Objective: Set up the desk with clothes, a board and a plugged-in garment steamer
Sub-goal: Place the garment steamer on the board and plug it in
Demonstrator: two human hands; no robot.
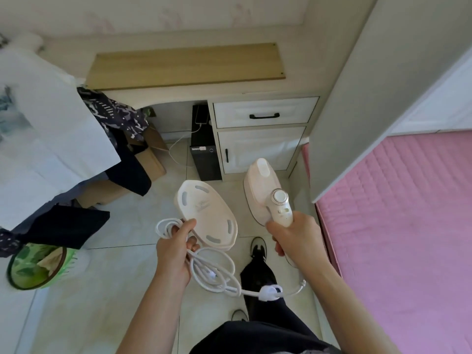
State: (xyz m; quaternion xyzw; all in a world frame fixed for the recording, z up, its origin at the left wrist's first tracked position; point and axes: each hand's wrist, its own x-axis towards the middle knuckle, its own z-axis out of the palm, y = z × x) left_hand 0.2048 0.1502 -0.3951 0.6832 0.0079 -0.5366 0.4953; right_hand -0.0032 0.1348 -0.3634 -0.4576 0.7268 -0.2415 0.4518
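My right hand [296, 238] grips the handle of a pale pink garment steamer [263, 187], held above the floor in front of the desk. My left hand [176, 249] holds the steamer's oval base tray [207, 213] together with loops of the white power cord [217, 272]. The cord runs on to a white strap [270, 292] and back toward the steamer. A wooden board [186, 65] lies flat on the cream desk [301, 62]. White and dark patterned clothes [51, 129] hang over the desk's left side.
Under the desk stand a black computer tower [204, 154] and a cardboard box [150, 159]. White drawers [263, 113] are at the desk's right. A pink bed [398, 226] and a grey wardrobe panel [370, 85] lie to the right. A green basket [35, 267] sits lower left.
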